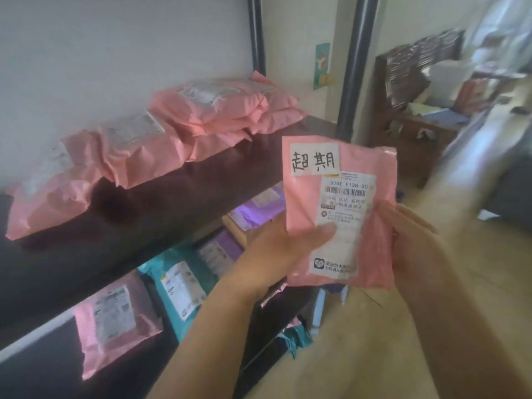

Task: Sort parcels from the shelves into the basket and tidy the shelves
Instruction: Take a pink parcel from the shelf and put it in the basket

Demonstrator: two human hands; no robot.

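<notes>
Pale wall and dark shelving at left, tan floor [374, 326] at right, blurred carved wooden chair [417, 67] in the far corner. Held upright in mid-air before the right end of the shelving, near a dark upright post [351, 67] and touching neither board: pink parcel [305, 197], gripped by both hands. Carries a white handwritten slip [313, 159] at its top left corner, just above a printed shipping label [342, 226] with a barcode.

Left hand [276, 249] at the lower left edge, thumb pressed flat across the shipping label, fingers hidden behind the bag. Right hand [414, 240] at the right edge, fingers curled round the crumpled plastic from behind. Both sets of fingers clamped on the parcel.

On the upper shelf [172, 203], against the wall: row of pink parcels [218, 110], some stacked and overlapping, labels facing up. On the lower shelf [43, 370], side by side: another pink bag [115, 321], a teal bag [178, 286], then purple bags [227, 246] further along. Lower still, at the edge of the shelving near the floor: one more teal package [296, 335], only partly in view.
</notes>
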